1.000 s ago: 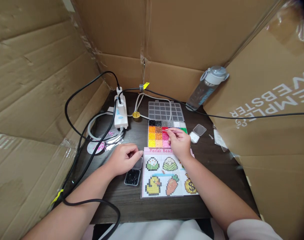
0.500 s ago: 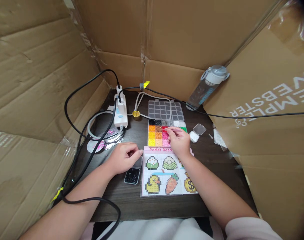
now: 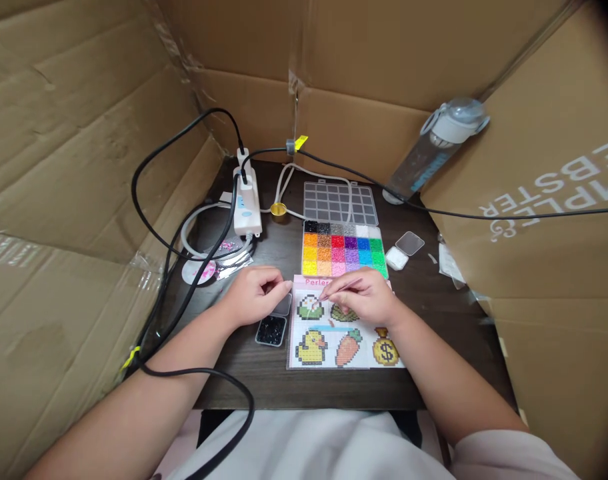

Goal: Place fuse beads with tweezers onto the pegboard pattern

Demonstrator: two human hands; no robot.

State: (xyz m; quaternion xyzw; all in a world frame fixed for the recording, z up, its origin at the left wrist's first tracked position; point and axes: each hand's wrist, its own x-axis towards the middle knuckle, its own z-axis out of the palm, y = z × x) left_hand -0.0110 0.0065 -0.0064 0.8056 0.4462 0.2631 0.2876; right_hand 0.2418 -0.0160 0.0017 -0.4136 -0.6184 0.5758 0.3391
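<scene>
My right hand (image 3: pixel 367 297) pinches slim pink tweezers (image 3: pixel 341 289). Their tips are over the white-and-green rice ball picture on the Perler bead pattern sheet (image 3: pixel 329 360). A clear pegboard seems to lie on the sheet; few details of it show. My left hand (image 3: pixel 259 293) rests in a loose fist by the sheet's left edge, thumb pointing at it, with nothing visible inside. Just below that hand is a small clear box of black beads (image 3: pixel 271 331), its lid partly covered by the hand. Behind the sheet stands a divided bead case (image 3: pixel 344 249) of many colours.
The case's clear gridded lid (image 3: pixel 340 203) lies behind it. A small box of white beads (image 3: pixel 397 258) is on the right. At the back are a water bottle (image 3: pixel 437 150), a power strip (image 3: pixel 247 207) and a gold round piece (image 3: pixel 279 212). Black cables (image 3: pixel 199 370) cross the left side. Cardboard walls surround the table.
My right hand has drawn back from the red beads in the case, bringing the tweezers down over the rice ball picture. The left hand keeps its place by the sheet. The view has shifted slightly.
</scene>
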